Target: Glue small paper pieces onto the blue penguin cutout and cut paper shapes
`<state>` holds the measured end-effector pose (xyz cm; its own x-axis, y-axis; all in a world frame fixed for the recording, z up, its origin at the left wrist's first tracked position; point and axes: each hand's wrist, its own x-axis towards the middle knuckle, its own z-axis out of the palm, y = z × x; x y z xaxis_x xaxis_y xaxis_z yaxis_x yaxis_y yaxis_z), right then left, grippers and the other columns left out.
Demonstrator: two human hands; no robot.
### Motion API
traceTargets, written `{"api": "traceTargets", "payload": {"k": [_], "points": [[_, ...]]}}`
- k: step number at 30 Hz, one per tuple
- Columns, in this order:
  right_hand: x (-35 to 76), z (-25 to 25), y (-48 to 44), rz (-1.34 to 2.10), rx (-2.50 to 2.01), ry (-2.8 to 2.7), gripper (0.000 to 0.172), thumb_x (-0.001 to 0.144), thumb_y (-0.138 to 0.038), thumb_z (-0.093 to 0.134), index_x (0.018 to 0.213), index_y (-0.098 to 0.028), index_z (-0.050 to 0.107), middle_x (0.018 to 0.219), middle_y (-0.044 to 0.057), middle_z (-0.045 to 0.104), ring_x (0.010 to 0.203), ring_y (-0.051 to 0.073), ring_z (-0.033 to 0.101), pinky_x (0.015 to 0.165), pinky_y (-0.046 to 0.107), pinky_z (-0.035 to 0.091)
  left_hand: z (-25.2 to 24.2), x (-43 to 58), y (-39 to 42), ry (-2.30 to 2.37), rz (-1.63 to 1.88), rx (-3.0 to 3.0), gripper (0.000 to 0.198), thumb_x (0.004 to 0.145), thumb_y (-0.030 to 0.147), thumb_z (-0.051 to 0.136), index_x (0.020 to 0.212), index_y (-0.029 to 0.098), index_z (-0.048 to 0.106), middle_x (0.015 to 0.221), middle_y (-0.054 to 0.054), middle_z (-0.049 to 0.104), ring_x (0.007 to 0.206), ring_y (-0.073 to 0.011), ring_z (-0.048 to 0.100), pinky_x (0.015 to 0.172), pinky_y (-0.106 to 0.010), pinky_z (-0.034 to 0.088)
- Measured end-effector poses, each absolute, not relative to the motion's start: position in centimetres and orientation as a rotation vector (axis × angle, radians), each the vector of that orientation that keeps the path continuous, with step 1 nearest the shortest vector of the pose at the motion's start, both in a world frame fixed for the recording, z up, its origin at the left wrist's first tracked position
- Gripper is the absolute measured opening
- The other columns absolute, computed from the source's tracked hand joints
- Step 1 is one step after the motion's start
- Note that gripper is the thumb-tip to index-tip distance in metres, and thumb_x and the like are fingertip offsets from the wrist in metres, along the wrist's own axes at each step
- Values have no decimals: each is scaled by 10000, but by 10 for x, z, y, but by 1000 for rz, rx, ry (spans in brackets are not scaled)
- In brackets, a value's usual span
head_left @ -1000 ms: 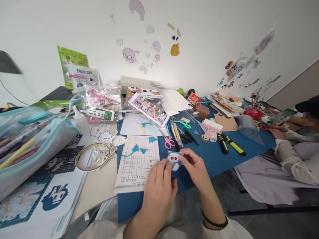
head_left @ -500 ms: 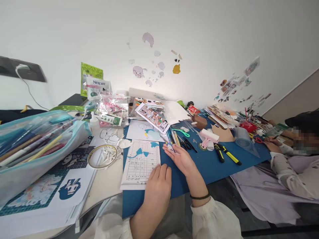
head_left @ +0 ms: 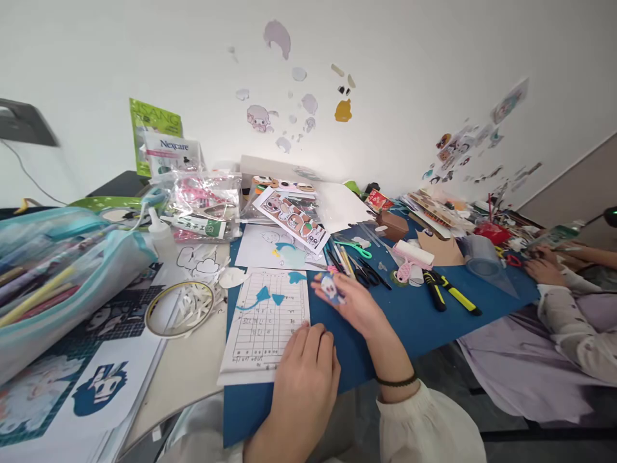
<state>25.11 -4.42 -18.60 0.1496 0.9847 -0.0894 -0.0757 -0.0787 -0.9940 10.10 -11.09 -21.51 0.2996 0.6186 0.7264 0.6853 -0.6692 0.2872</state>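
My right hand [head_left: 355,307] is stretched forward over the blue mat [head_left: 414,315] and holds a small white and blue cartoon cut-out [head_left: 330,289] in its fingertips, close to a row of pens and scissors [head_left: 354,265]. My left hand [head_left: 306,368] rests palm down with its fingers together on the lower right corner of a gridded paper sheet [head_left: 268,315] that carries blue paper scraps [head_left: 270,294].
A teal pencil case [head_left: 58,276] lies at the left, a tape ring [head_left: 179,307] with paper strips beside it. Printed cartoon sheets [head_left: 99,382], plastic bags [head_left: 205,196], yellow-black cutters [head_left: 453,292] and a pink roller [head_left: 409,254] crowd the table. Another person's hands [head_left: 547,270] work at the right.
My right hand has carried the cut-out away from my left hand and forward toward the pens. My left hand has dropped flat onto the gridded sheet's corner.
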Motion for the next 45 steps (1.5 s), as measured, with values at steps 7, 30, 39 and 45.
{"api": "traceTargets", "payload": {"k": [7, 30, 39, 45], "points": [[258, -185, -65, 817, -1475, -1164, 314, 927, -478, 523, 959, -187, 638, 885, 37, 643, 720, 167, 593, 638, 303, 495, -205, 95, -110, -1237, -1412, -2540, 217, 897, 95, 381, 907, 170, 584, 863, -76, 707, 798, -218, 695, 715, -339, 603], [262, -192, -69, 365, -1738, -1458, 191, 890, -360, 556, 867, -250, 711, 895, 59, 658, 864, 244, 604, 734, 361, 493, -198, 120, -91, -1173, -792, -2537, 717, 1007, 317, 55, 1058, 26, 709, 1140, -149, 708, 1016, -253, 689, 837, -427, 540], [271, -193, -99, 287, -1646, -1481, 233, 944, -343, 462, 919, -241, 671, 969, 68, 719, 932, 239, 660, 789, 352, 520, -207, 118, -94, -1190, -685, -2624, 595, 978, 450, 301, 1186, 5, 637, 1276, -194, 624, 1102, -299, 637, 875, -439, 528], [272, -187, -97, 293, -1693, -1576, 216, 927, -307, 480, 862, -232, 672, 936, 70, 714, 896, 246, 649, 751, 363, 524, -202, 126, -92, -1271, -616, -2637, 593, 854, 577, 544, 1119, 60, 664, 1260, -212, 638, 1049, -335, 641, 848, -482, 531]]}}
